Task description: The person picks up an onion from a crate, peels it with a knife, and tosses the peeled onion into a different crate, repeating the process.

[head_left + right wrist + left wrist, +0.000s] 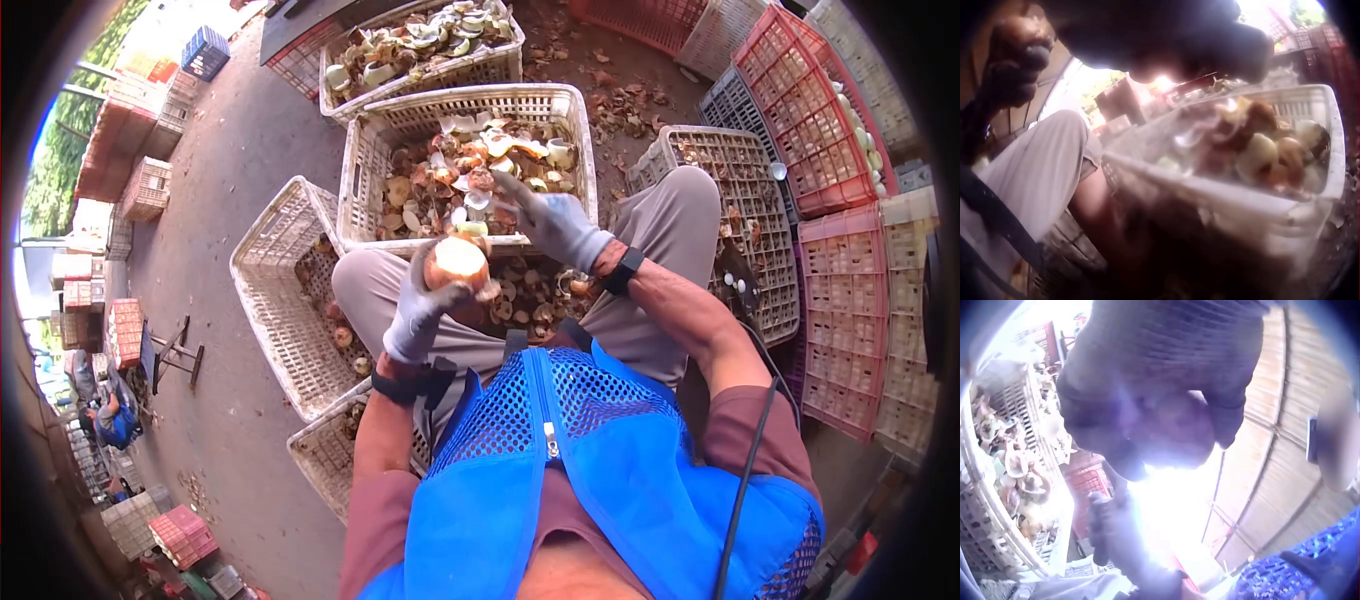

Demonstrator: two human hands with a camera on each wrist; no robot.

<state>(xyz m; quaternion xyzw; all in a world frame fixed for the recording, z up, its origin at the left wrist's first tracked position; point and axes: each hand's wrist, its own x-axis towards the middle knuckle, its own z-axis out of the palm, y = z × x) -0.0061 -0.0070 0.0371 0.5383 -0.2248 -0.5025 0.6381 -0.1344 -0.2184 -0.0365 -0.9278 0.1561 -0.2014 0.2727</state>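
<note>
In the head view, the left hand (418,318) grips a round, onion-like bulb (458,262), its pale cut face turned up. The right hand (562,226) is over the near right part of a white crate (350,205) of peelings, index finger stretched out. A thin, pale, blade-like tool (505,206) juts from its curled fingers, small and blurred. Brown scraps (480,180) lie by the index fingertip. The left wrist view shows the left hand (1160,381) dark round the bulb (1179,428), with glare below. Dark and blurred, the right hand (1172,40) hangs above the crate (1335,150) in the right wrist view.
Another crate (422,88) of peelings stands beyond. A tilted white crate (290,300) with a few bulbs is at the left, a grey-white crate (790,300) by the right knee. Red crates (840,310) are stacked at the right. Bulbs and scraps lie between the legs.
</note>
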